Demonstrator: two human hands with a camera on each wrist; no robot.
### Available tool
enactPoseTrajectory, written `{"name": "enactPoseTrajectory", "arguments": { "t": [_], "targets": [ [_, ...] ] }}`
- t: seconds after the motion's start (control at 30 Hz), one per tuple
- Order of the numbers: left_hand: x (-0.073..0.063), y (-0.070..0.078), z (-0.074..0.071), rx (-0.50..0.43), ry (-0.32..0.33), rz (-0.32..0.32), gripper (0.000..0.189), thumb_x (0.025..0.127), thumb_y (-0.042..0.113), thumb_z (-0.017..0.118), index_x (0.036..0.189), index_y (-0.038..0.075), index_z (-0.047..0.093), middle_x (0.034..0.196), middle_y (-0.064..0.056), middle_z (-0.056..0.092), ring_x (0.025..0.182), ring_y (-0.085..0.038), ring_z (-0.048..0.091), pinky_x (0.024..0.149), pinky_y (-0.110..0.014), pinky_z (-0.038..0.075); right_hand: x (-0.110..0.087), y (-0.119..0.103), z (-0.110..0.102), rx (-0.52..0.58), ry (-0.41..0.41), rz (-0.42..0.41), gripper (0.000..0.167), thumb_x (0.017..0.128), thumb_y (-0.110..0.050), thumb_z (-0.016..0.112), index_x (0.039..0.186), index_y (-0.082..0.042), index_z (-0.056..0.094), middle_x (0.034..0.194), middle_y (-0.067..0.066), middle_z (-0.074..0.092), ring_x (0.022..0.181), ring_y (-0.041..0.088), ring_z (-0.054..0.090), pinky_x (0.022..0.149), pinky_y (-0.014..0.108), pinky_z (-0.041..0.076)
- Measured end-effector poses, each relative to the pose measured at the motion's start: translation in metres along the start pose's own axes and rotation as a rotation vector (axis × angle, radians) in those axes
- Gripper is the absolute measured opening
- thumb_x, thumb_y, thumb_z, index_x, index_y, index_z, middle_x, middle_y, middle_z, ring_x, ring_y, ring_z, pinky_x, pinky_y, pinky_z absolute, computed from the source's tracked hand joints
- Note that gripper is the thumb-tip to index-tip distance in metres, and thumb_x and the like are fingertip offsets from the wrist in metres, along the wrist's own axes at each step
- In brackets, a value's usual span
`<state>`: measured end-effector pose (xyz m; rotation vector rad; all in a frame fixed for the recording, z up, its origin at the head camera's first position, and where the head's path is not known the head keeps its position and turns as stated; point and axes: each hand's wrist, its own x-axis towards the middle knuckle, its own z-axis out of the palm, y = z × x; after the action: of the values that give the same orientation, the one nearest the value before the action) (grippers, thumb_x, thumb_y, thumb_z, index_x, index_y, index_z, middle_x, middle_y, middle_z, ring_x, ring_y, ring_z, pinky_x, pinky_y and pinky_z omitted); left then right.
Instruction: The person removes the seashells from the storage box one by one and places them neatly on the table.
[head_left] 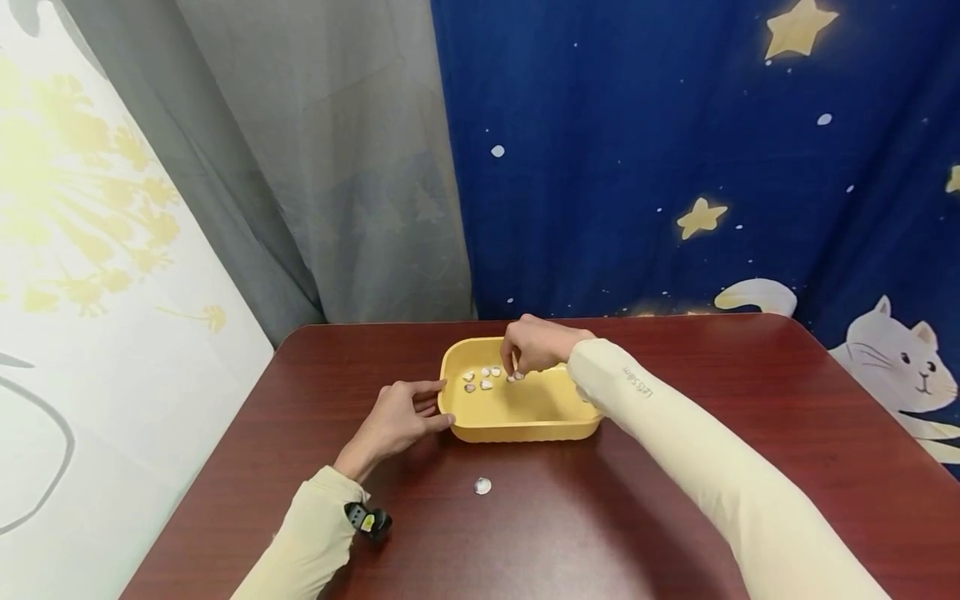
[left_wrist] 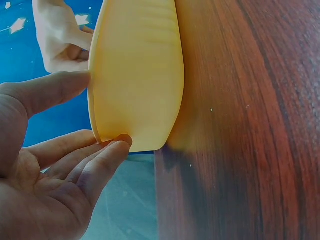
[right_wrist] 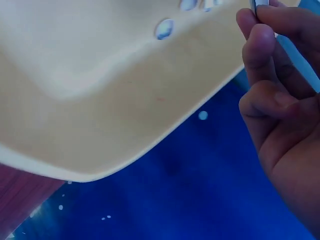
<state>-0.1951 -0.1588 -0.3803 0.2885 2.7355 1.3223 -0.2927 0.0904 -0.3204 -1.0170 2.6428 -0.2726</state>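
Note:
A shallow yellow basin (head_left: 525,433) with rounded corners sits on the table. Several small white seashells (head_left: 486,385) lie inside it, mostly towards its left half. My left hand (head_left: 397,421) holds the basin's left end, thumb at the near corner and fingers against the end wall, as the left wrist view shows. Over the basin, my right hand (head_left: 536,346) reaches down and pinches a small shell (right_wrist: 261,3) between thumb and fingertips. Near its fingertips another shell (head_left: 511,379) is partly visible. One seashell (head_left: 482,486) rests on the tabletop in front of the basin.
The dark red-brown wooden table (head_left: 600,533) ends just behind the basin. Beyond its far edge hang a grey curtain (head_left: 360,167) and a blue curtain (head_left: 600,167) with stars. A pale patterned panel (head_left: 90,292) stands at the left. A black watch-like device (head_left: 369,522) is on my left wrist.

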Motion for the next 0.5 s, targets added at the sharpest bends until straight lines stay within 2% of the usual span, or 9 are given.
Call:
{"name": "enactPoseTrajectory", "arguments": {
  "t": [0.17,0.37,0.43,0.5],
  "targets": [
    [0.001,0.0,0.0,0.006,0.003,0.0,0.061,0.084,0.018,0.081,0.138,0.001,0.06,0.141,-0.018,0.061,0.12,-0.028,0.068,0.095,-0.037,0.059,-0.011,-0.005,-0.002,0.022,0.025,-0.069,0.019,0.083,-0.008,0.076,0.078,-0.026,0.078,0.073,-0.007,0.071,0.058,0.006,0.058,0.057,0.019,0.049],
    [0.001,-0.001,0.001,0.0,0.001,0.008,0.061,0.083,0.017,0.081,0.138,0.001,0.06,0.139,-0.019,0.062,0.119,-0.028,0.068,0.094,-0.037,0.06,-0.025,-0.011,0.001,0.043,0.044,-0.123,0.016,0.083,-0.011,0.079,0.077,-0.025,0.077,0.069,-0.008,0.068,0.055,0.005,0.057,0.058,0.021,0.05],
    [0.002,-0.001,0.001,0.0,-0.001,0.008,0.061,0.083,0.017,0.081,0.138,0.001,0.06,0.139,-0.019,0.062,0.12,-0.029,0.068,0.094,-0.037,0.06,-0.031,-0.014,0.003,0.039,0.049,-0.137,0.015,0.083,-0.012,0.079,0.077,-0.025,0.078,0.068,-0.008,0.069,0.057,0.004,0.057,0.065,0.02,0.048],
    [0.001,-0.001,0.001,-0.001,-0.002,0.004,0.061,0.083,0.017,0.081,0.138,0.0,0.06,0.14,-0.019,0.062,0.12,-0.029,0.068,0.095,-0.037,0.06,-0.036,-0.018,0.006,0.04,0.053,-0.163,0.014,0.082,-0.012,0.08,0.077,-0.025,0.078,0.067,-0.008,0.07,0.054,0.002,0.058,0.068,0.02,0.049]
  ]
}}
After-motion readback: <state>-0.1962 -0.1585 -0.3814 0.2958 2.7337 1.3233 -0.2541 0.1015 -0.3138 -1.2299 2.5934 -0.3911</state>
